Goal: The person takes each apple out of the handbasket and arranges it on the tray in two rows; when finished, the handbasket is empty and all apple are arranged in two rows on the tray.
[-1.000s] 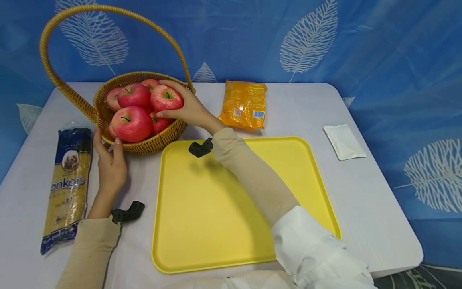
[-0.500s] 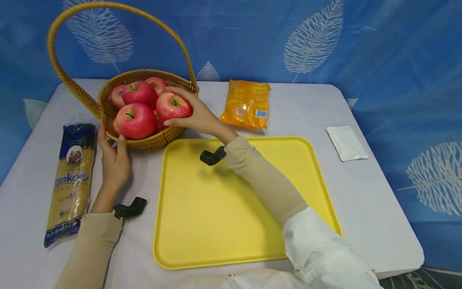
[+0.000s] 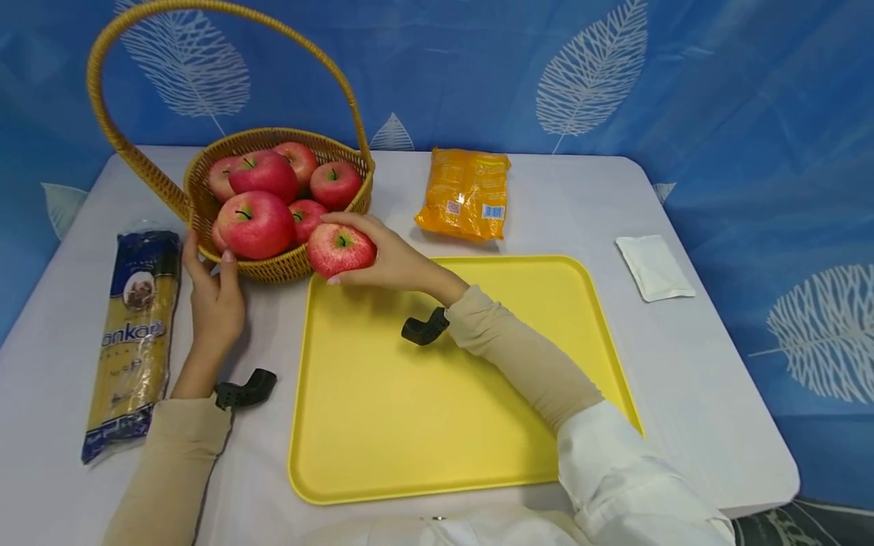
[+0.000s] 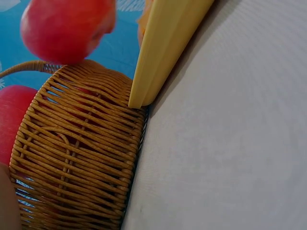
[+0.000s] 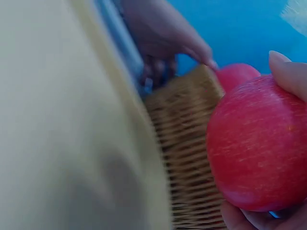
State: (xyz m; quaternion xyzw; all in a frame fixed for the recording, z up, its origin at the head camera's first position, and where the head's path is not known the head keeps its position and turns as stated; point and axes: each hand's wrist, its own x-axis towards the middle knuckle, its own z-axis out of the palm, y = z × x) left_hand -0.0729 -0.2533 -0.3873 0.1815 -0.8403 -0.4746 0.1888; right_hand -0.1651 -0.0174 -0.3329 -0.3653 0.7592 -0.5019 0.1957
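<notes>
My right hand (image 3: 403, 262) holds a red apple (image 3: 341, 251) between thumb and fingers, just off the front right rim of a wicker basket (image 3: 283, 268) and above the near left corner area of a yellow tray's far edge (image 3: 505, 262). Seen from the right wrist, the held apple (image 5: 259, 143) fills the right side, fingers on opposite sides of it. My left hand (image 3: 217, 307) grips the basket's front left rim, thumb on the rim and the other fingers outside. Several more apples (image 3: 256, 225) lie in the basket. In the left wrist view the woven wall (image 4: 79, 143) stands close.
Left of my left hand lies a pack of pasta (image 3: 133, 341). An orange packet (image 3: 464, 195) sits behind the tray, and a small white packet (image 3: 654, 268) is at the right. The basket's tall handle (image 3: 225, 6) arches over it. A blue leaf-print cloth (image 3: 471, 68) hangs behind.
My right hand has lifted the apple out of the basket, bringing it right and toward me past the rim. Another apple behind it has come into view. The left hand stays at the basket.
</notes>
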